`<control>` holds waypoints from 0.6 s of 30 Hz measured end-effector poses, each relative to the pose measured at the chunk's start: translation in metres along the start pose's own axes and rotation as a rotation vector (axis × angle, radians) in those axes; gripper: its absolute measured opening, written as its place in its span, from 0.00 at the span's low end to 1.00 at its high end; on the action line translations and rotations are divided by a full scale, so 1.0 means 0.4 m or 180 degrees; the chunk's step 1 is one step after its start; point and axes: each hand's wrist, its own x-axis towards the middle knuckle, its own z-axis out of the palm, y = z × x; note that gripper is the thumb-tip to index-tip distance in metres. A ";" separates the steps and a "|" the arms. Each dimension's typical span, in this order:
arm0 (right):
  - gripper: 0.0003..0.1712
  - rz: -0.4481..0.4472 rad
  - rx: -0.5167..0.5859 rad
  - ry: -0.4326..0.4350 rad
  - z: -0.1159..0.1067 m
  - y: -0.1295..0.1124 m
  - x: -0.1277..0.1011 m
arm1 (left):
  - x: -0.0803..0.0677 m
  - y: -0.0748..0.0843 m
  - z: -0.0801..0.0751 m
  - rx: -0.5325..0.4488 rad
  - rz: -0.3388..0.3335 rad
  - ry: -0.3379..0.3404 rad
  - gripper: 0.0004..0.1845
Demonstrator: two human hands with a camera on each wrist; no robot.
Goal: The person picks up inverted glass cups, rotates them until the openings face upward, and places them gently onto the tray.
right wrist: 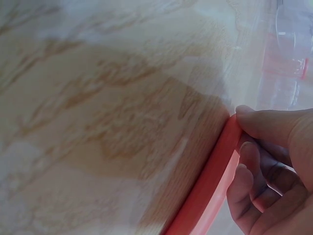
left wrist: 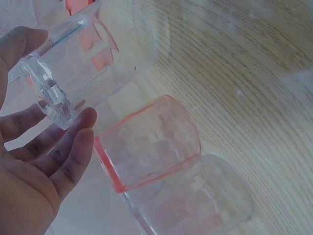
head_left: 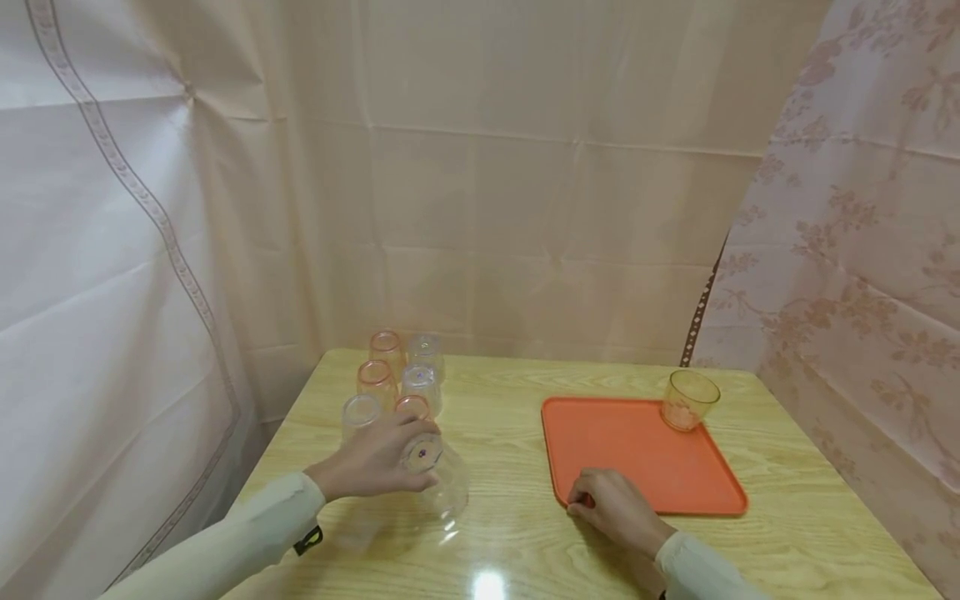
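My left hand (head_left: 378, 457) grips a clear drinking glass (head_left: 446, 483) by its thick base, the base turned up toward the head camera. Seen from the left wrist, the thumb lies on one side of the glass (left wrist: 93, 63) and the fingers on the other. Beside it stand upside-down glasses, among them a pink-tinted one (left wrist: 151, 142) and a clear one (left wrist: 195, 196). My right hand (head_left: 615, 508) is at the near left corner of an orange-red tray (head_left: 622, 450). In the right wrist view its thumb and curled fingers pinch the tray's rim (right wrist: 210, 181).
An amber glass (head_left: 688, 400) stands upright at the tray's far right corner. Several pink and clear glasses (head_left: 377, 379) stand in rows at the table's back left. The wooden table (head_left: 495, 433) is bordered by hanging cloths at the back (head_left: 480, 208) and both sides.
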 end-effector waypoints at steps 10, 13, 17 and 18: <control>0.04 0.0061 0.0065 -0.0068 -0.001 -0.004 -0.001 | 0.020 0.011 0.023 0.0017 0.0017 0.0120 0.31; 0.05 0.0054 0.0040 -0.0048 -0.003 -0.006 0.000 | 0.029 0.013 0.029 -0.0001 0.0028 0.0143 0.31; 0.05 0.0031 0.0048 -0.0042 -0.008 -0.008 0.003 | 0.038 0.017 0.036 -0.0050 -0.0020 0.0103 0.31; 0.05 0.0033 0.0044 -0.0050 -0.009 -0.008 0.003 | 0.041 0.018 0.038 -0.0061 -0.0038 0.0088 0.30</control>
